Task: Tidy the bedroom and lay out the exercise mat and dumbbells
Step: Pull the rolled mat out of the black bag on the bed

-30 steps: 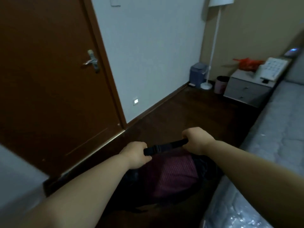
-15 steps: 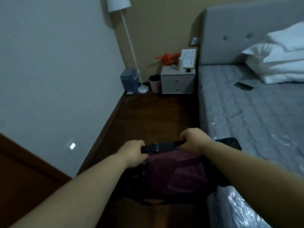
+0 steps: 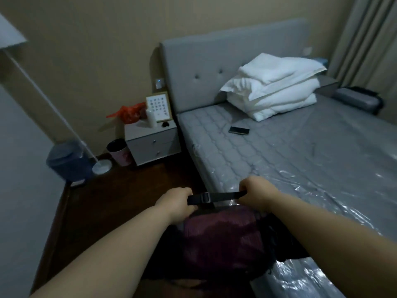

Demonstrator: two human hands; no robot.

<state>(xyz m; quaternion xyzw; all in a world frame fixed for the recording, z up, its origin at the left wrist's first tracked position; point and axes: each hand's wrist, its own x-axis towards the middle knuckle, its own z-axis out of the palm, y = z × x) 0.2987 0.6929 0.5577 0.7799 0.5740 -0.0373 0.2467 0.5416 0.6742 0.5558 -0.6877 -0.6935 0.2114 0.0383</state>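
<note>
A dark bag with a maroon mesh panel (image 3: pixel 223 239) hangs in front of me, partly over the near edge of the bed (image 3: pixel 290 160). Its black strap (image 3: pixel 211 198), with a buckle, runs taut between my hands. My left hand (image 3: pixel 178 202) grips the strap's left end. My right hand (image 3: pixel 256 193) grips the right end, over the plastic-wrapped mattress. The bag's lower part is hidden by my forearms. No mat or dumbbells are in sight.
Folded white bedding (image 3: pixel 272 87) and a phone (image 3: pixel 238 130) lie on the bed. A grey nightstand (image 3: pixel 152 143) stands left of it, with a pink bin (image 3: pixel 119 152), a blue bin (image 3: pixel 68 161) and a floor lamp (image 3: pixel 101 166) nearby. Dark wooden floor (image 3: pixel 120 201) lies between wall and bed.
My view has swung right, from the door and wall to the bed. Both hands keep their grip on the strap, and the bag has come over the mattress edge.
</note>
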